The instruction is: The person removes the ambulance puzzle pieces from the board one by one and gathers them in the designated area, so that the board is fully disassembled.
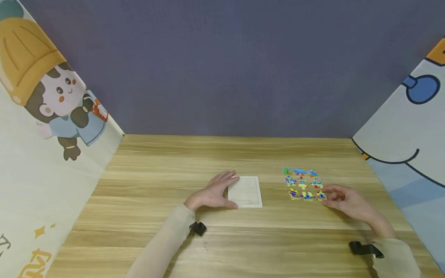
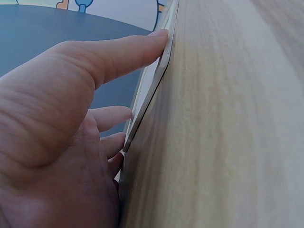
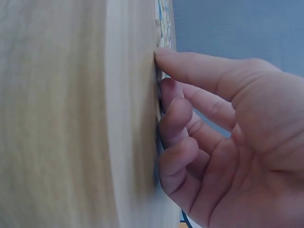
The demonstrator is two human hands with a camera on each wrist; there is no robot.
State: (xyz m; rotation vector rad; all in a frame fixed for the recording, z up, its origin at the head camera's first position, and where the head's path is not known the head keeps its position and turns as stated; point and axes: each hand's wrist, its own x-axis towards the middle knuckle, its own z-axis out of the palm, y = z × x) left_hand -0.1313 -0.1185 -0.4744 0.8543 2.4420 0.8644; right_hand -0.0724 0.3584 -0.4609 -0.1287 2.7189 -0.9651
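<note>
A square, pale puzzle tray with a raised rim lies flat on the table. My left hand rests at its left side, thumb at the near corner and straight fingers at the far corner. In the left wrist view the thumb presses on the tray's rim. To the right, several colourful jigsaw pieces lie in loose rows with gaps between them. My right hand pinches the puzzle piece at the near right corner between thumb and index finger. Its other fingers curl near the tabletop.
The wood-grain table ends at a dark blue panel at the back. Cartoon-printed side panels, one on the left and one on the right, flank it. A black strap sits at the right wrist.
</note>
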